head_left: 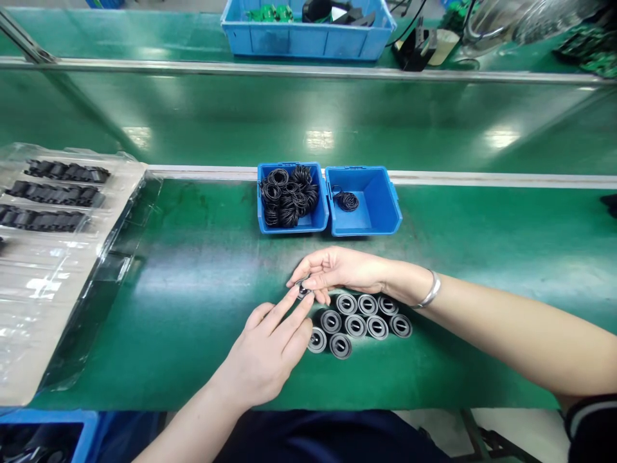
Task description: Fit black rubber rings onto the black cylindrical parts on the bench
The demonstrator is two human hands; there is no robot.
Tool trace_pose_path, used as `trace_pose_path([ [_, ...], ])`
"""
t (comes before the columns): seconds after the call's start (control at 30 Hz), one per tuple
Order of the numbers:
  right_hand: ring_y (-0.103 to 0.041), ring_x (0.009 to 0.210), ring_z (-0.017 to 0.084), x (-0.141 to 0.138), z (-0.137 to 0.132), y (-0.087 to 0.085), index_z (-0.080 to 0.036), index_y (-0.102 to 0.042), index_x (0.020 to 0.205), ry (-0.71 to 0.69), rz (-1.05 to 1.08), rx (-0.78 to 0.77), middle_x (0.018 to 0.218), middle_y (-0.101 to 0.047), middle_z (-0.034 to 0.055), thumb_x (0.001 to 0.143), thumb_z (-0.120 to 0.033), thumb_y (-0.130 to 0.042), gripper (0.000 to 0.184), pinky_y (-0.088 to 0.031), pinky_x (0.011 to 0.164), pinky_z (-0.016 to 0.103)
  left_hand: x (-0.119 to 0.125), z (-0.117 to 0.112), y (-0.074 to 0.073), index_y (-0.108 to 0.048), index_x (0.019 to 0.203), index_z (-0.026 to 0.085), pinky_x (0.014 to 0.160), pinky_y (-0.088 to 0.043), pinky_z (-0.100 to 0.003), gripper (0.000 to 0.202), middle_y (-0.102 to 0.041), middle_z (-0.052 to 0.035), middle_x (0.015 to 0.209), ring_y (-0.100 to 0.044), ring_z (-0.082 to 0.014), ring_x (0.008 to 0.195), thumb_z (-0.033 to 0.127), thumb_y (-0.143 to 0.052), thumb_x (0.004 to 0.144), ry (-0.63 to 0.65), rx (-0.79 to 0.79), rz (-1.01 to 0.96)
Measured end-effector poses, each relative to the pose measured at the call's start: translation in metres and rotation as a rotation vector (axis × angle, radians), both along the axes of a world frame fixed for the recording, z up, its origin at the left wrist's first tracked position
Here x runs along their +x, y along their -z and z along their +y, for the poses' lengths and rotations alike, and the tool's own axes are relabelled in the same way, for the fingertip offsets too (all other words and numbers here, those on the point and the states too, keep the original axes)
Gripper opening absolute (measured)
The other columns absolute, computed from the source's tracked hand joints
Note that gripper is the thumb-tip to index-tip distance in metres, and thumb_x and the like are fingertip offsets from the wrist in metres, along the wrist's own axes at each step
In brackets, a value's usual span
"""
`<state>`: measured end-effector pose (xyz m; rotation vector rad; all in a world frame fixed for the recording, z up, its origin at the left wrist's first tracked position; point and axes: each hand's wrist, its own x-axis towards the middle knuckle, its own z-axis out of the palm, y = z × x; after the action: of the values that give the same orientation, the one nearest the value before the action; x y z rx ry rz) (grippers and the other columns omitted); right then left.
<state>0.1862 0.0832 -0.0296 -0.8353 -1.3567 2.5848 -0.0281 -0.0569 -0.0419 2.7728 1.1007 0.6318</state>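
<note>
- A green bench [202, 341] stretched before me.
- The left hand [267, 354] met the right hand [340, 267]; whether it gripped, I couldn't tell.
- Grey-rimmed cylinders [355, 326] stood alongside.
- A small round piece [303, 290] sat pinched in the right's fingers.

Small round part [303, 290] mostly covered by fingers of left hand [267, 357] and right hand [340, 267]; detail too small to read. One cylinder [317, 341] partly behind left hand. Left edge crops plastic tray [38, 308]; corner crops lower-left bin [90, 432]. Dark object [611, 204], right edge, cut off, unidentifiable. Clear plastic item [506, 26], upper right, blurred.
</note>
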Motion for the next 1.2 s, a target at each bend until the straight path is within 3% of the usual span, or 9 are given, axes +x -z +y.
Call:
trace_pose_path([
  [0.13,-0.065,0.063,0.007,0.0019,0.0014,0.0011,-0.009,-0.068,0.118,-0.011,0.038,-0.037,0.081,-0.070,0.0047,0.094,-0.035,-0.068,0.035,-0.056,0.062,0.018,0.0031,-0.0008,-0.0005,-0.067,0.114,0.016,0.093,-0.035,-0.039,0.029,-0.051,-0.0064,0.150,-0.044,-0.0260,0.139,0.011,-0.043,0.097,-0.071,0.012,-0.017],
  [0.2,-0.064,0.062,0.006,0.0015,0.0022,0.0013,-0.009,-0.068,0.117,-0.004,0.037,-0.033,0.086,-0.070,0.0053,0.093,-0.033,-0.069,0.034,-0.055,0.059,0.016,0.0048,-0.0004,-0.0011,-0.067,0.113,0.016,0.092,-0.035,-0.039,0.028,-0.051,-0.0054,0.151,-0.044,-0.0248,0.139,0.011,-0.043,0.097,-0.077,0.007,-0.015],
  [0.3,-0.061,0.055,0.005,-0.0007,0.0022,0.0007,-0.008,-0.069,0.112,0.001,0.003,0.018,0.078,-0.069,0.0030,0.089,-0.030,-0.074,0.032,-0.051,0.051,0.013,0.0053,0.0007,-0.0008,-0.066,0.113,0.016,0.092,-0.035,-0.039,0.029,-0.048,-0.0056,0.153,-0.044,-0.0257,0.139,0.011,-0.043,0.097,-0.066,-0.003,-0.009],
  [0.4,-0.059,0.051,0.005,-0.0033,0.0000,-0.0006,-0.008,-0.070,0.109,0.000,-0.040,0.043,0.069,-0.067,0.0008,0.088,-0.032,-0.074,0.032,-0.049,0.048,0.013,0.0029,0.0007,0.0019,-0.065,0.116,0.014,0.094,-0.037,-0.040,0.030,-0.048,-0.0082,0.153,-0.044,-0.0273,0.140,0.010,-0.042,0.097,-0.053,-0.007,-0.005],
  [0.53,-0.063,0.054,0.007,-0.0053,-0.0046,-0.0014,-0.008,-0.070,0.107,0.044,-0.050,0.053,0.070,-0.069,0.0019,0.085,-0.034,-0.077,0.034,-0.053,0.053,0.017,-0.0013,-0.0011,0.0058,-0.063,0.121,0.010,0.099,-0.039,-0.040,0.033,-0.052,-0.0161,0.148,-0.048,-0.0262,0.138,0.010,-0.039,0.098,-0.053,0.019,-0.080],
  [0.7,-0.068,0.061,0.011,-0.0033,-0.0045,-0.0033,-0.008,-0.068,0.106,0.055,-0.022,0.003,0.071,-0.071,0.0049,0.092,-0.043,-0.068,0.037,-0.058,0.062,0.023,-0.0007,-0.0024,0.0019,-0.065,0.113,0.013,0.100,-0.037,-0.043,0.030,-0.058,-0.0131,0.144,-0.042,-0.0302,0.143,0.009,-0.040,0.097,-0.075,0.025,-0.099],
  [0.97,-0.069,0.064,0.009,-0.0010,-0.0019,-0.0014,-0.007,-0.067,0.111,0.016,0.009,0.013,0.082,-0.071,0.0041,0.083,-0.026,-0.079,0.036,-0.058,0.063,0.021,-0.0017,-0.0006,-0.0005,-0.065,0.114,0.009,0.091,-0.037,-0.041,0.034,-0.052,-0.0162,0.148,-0.045,-0.0305,0.141,0.006,-0.036,0.096,-0.030,0.007,0.002],
  [1.2,-0.070,0.067,0.012,-0.0026,-0.0012,-0.0036,-0.007,-0.067,0.111,0.001,-0.002,-0.001,0.077,-0.071,0.0055,0.090,-0.038,-0.073,0.038,-0.059,0.066,0.023,-0.0026,-0.0011,0.0016,-0.063,0.114,0.007,0.095,-0.039,-0.044,0.030,-0.052,-0.0206,0.147,-0.041,-0.0334,0.143,0.007,-0.039,0.097,-0.006,0.042,-0.036],
])
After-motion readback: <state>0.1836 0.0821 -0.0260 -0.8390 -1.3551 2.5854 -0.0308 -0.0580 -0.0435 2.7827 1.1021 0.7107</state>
